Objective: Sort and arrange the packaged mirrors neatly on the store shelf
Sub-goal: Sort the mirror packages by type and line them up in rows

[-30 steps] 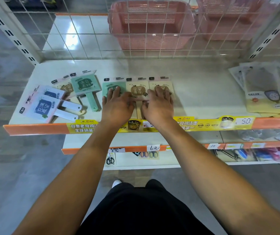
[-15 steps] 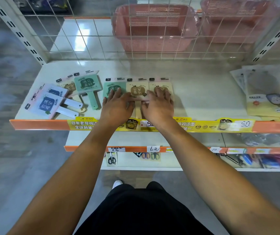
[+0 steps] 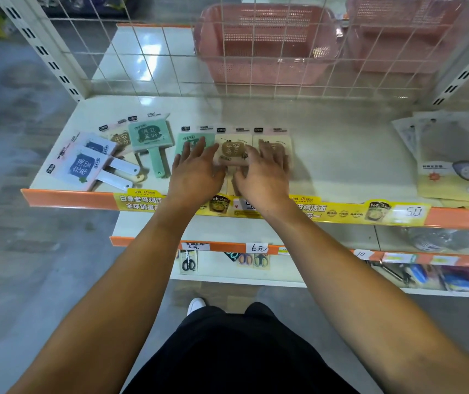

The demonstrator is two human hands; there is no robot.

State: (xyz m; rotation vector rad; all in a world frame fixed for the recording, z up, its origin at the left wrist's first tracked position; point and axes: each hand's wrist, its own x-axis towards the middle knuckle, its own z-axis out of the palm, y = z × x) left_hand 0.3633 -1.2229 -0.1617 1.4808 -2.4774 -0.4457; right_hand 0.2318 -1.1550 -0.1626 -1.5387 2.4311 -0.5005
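The white shelf (image 3: 341,155) carries everything, its orange price rail (image 3: 68,198) serving as landmark. Just behind the rail's middle, three packaged mirrors lie edge to edge: green mirror (image 3: 188,139), cream mirror (image 3: 232,149), second cream mirror (image 3: 281,143). The left hand (image 3: 196,172) and right hand (image 3: 264,174) rest flat, fingers spread, probably squaring that row. Behind the rail's left end, the loose mirrors (image 3: 91,163) overlap crookedly, unsorted
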